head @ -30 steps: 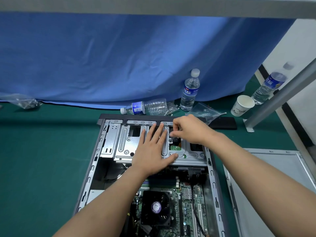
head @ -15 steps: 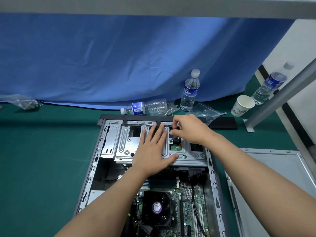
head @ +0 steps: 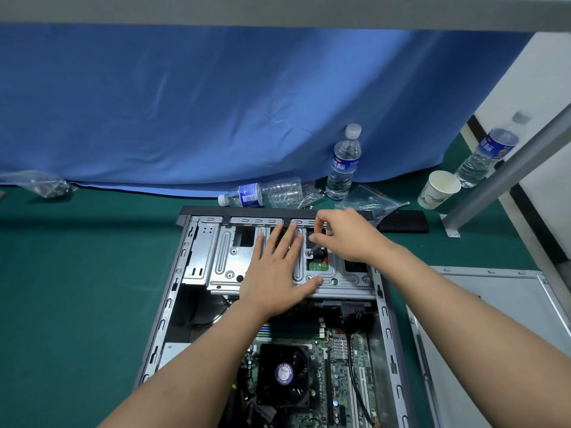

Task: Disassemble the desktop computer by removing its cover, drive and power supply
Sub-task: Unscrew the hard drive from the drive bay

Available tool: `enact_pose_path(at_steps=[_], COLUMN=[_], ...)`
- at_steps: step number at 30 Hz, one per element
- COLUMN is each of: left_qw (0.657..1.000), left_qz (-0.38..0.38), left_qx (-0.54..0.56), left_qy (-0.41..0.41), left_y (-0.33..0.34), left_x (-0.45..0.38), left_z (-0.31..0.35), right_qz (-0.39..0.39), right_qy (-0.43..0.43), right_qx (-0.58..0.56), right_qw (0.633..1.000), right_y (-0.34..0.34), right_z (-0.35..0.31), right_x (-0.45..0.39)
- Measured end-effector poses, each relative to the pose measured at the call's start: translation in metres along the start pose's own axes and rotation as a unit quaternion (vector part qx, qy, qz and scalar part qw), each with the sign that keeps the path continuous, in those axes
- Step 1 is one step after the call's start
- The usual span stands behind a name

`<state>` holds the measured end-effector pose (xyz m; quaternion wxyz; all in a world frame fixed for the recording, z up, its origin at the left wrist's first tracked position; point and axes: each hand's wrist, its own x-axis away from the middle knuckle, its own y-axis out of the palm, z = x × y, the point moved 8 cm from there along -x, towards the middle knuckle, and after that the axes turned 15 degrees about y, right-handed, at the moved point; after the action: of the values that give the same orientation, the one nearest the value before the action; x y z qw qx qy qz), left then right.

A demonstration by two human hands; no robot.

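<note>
Open case point(head: 173, 291) lying on green desk point(head: 77, 288), cover point(head: 494, 304) off and flat at right, cut by frame edge. Left hand point(head: 278, 273) pressed flat, fingers straight, on drive cage point(head: 222, 257). Right hand point(head: 349, 236) above cage's right side, fingertips pinching small dark part point(head: 315, 248); hard to make out what. Drive mostly hidden under cage, only green board point(head: 318, 267) showing. Fan point(head: 284, 375) near bottom edge.
</note>
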<state>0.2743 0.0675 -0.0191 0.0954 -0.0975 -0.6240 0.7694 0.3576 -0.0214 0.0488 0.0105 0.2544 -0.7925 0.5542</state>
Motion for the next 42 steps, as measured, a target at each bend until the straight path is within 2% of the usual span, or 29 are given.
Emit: enact_pose_path(at_steps=[2, 4, 9, 13, 17, 19, 24, 28, 33, 39, 42], left_qw=[1.000, 1.000, 1.000, 1.000, 1.000, 1.000, 1.000, 1.000, 1.000, 1.000, 1.000], left_qz=[-0.002, -0.002, -0.003, -0.003, -0.002, -0.001, 0.002, 0.000, 0.000, -0.001, 0.001], left_qx=[-0.003, -0.002, 0.001, 0.001, 0.001, 0.001, 0.003, -0.003, -0.001, -0.003, -0.003], left_qy=[0.000, 0.000, 0.000, 0.000, 0.001, 0.000, 0.001, 0.000, 0.001, 0.000, 0.002], left_y=[0.000, 0.000, 0.000, 0.000, -0.001, -0.001, -0.002, -0.002, -0.001, -0.001, 0.000], left_x=[0.000, 0.000, 0.000, -0.001, 0.000, -0.001, 0.000, 0.000, 0.000, -0.001, 0.000], left_z=[0.000, 0.000, 0.000, 0.000, 0.001, 0.001, 0.001, 0.001, 0.001, 0.001, 0.000], right_qz=[0.046, 0.055, -0.007, -0.033, 0.041, 0.056, -0.023, -0.037, 0.060, -0.021, -0.040], right_qy=[0.027, 0.027, -0.014, -0.006, 0.037, 0.030, -0.044, -0.029, 0.028, -0.053, -0.057], right_qx=[0.021, 0.012, -0.057, -0.046, 0.028, 0.037, 0.010, 0.029, 0.051, 0.011, 0.006], right_qw=[0.998, 0.998, 0.998, 0.998, 0.998, 0.997, 0.999, 0.998, 0.997, 0.998, 0.998], right_y=[-0.002, -0.001, -0.004, 0.000, 0.000, 0.001, 0.001, 0.002, 0.000, -0.002, -0.001], right_z=[0.003, 0.002, 0.003, 0.005, 0.003, -0.001, -0.009, -0.004, 0.000, -0.008, -0.004], right_x=[0.000, 0.001, 0.003, 0.001, 0.000, 0.000, 0.002, -0.001, 0.000, 0.007, 0.007])
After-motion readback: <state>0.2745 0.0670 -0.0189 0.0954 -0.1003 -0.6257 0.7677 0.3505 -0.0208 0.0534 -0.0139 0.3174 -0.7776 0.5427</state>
